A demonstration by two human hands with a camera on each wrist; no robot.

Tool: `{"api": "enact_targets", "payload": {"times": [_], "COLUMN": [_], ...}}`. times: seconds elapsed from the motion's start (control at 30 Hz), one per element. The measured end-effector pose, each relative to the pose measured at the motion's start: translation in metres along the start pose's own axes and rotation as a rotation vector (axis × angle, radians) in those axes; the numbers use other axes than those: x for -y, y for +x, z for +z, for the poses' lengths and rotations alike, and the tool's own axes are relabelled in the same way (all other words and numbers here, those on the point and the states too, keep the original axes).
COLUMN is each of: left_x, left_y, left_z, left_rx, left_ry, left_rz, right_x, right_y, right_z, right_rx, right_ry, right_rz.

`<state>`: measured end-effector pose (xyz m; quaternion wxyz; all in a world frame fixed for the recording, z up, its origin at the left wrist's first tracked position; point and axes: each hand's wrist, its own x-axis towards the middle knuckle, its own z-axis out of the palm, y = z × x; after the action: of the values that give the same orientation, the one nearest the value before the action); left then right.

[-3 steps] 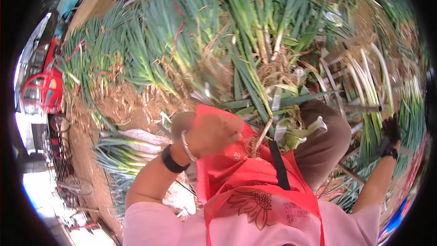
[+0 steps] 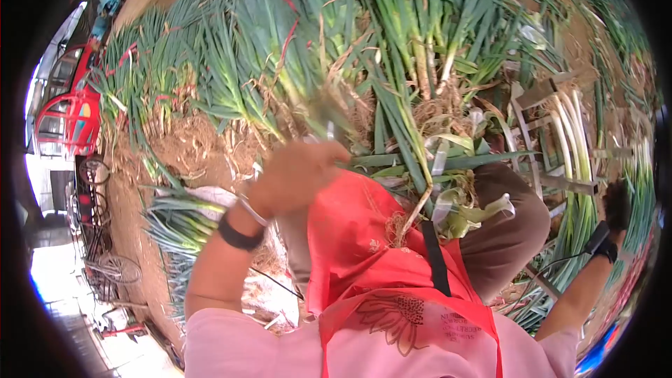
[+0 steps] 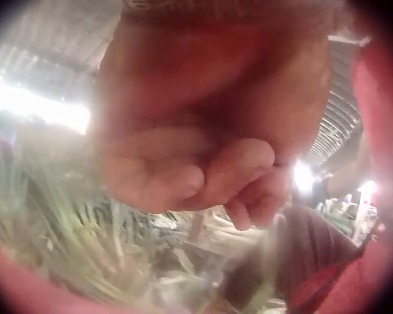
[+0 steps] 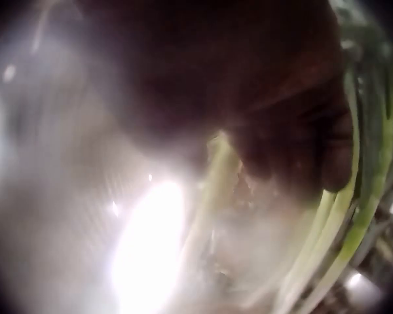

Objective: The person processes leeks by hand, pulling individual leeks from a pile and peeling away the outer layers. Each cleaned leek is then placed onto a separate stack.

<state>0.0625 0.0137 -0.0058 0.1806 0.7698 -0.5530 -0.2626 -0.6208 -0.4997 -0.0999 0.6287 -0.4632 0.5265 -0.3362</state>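
Note:
In the head view my left hand is raised over the left thigh, beside the red apron, and blurred. Its fingers are curled in the left wrist view, and nothing shows between them. A smeared greenish streak lies just beyond this hand. At the far right my right hand, in a dark glove, grips a pale green onion stalk; more green onions run beside its fingers. One long green onion lies on the apron, its roots toward me.
Rows of green onions with soil-covered roots spread across the ground ahead. A flat-barred metal rack holds white-stemmed green onions at right. Stripped leaves lie near the right knee. Another bunch lies at left.
My left hand has moved away from the apron's middle, left and forward. The right hand stays by the green onions at far right, and the head view has shifted slightly.

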Motion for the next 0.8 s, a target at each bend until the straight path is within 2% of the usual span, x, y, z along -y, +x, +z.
{"api": "enact_targets", "payload": {"times": [0.03, 0.07, 0.17, 0.2, 0.23, 0.3, 0.37, 0.4, 0.47, 0.5, 0.57, 0.6, 0.67, 0.7, 0.73, 0.8], "left_x": [0.036, 0.07, 0.153, 0.175, 0.197, 0.237, 0.256, 0.255, 0.254, 0.258, 0.269, 0.276, 0.288, 0.294, 0.299, 0.308], "left_y": [0.003, 0.002, 0.019, 0.027, 0.04, 0.074, 0.115, 0.135, 0.177, 0.196, 0.226, 0.231, 0.225, 0.214, 0.207, 0.191], "left_z": [-0.013, -0.033, -0.05, -0.038, -0.022, 0.019, 0.066, 0.076, 0.077, 0.077, 0.08, 0.083, 0.089, 0.084, 0.076, 0.065], "left_rx": [-0.071, -0.057, -0.127, -0.115, -0.102, -0.08, -0.173, -0.236, -0.344, -0.356, -0.322, -0.32, -0.059, -0.163, -0.152, 0.198], "left_ry": [-0.236, -0.261, -0.618, -0.639, -0.67, -0.727, -0.397, -0.137, 0.084, 0.082, 0.364, 0.355, 0.453, 0.459, 0.456, 0.439], "left_rz": [-0.031, -0.101, -0.659, -0.668, -0.662, -0.651, -0.268, -0.168, 0.016, 0.021, 0.102, 0.098, 0.056, 0.141, 0.134, -0.19], "right_x": [0.012, 0.028, 0.079, 0.093, 0.099, 0.104, 0.095, 0.087, 0.065, 0.054, 0.024, 0.004, -0.041, -0.064, -0.087, -0.141], "right_y": [0.04, 0.013, -0.012, -0.022, -0.01, -0.022, -0.024, -0.019, -0.011, -0.007, 0.0, 0.006, 0.024, 0.031, 0.031, 0.028], "right_z": [-0.026, 0.04, 0.199, 0.257, 0.275, 0.38, 0.483, 0.524, 0.601, 0.633, 0.69, 0.713, 0.748, 0.767, 0.787, 0.813], "right_rx": [0.233, 0.163, 0.073, 0.068, 0.277, 0.323, 0.468, 0.556, 0.681, 0.731, 0.817, 0.855, 0.978, 1.07, 1.23, 1.178], "right_ry": [-0.076, -0.289, -0.314, -0.303, -0.506, -0.591, -0.703, -0.75, -0.758, -0.76, -0.718, -0.672, -0.816, -0.851, -0.821, -0.985], "right_rz": [0.002, -0.263, -0.312, -0.293, -0.406, -0.414, -0.371, -0.326, -0.299, -0.309, -0.309, -0.297, -0.308, -0.338, -0.417, -0.407]}}
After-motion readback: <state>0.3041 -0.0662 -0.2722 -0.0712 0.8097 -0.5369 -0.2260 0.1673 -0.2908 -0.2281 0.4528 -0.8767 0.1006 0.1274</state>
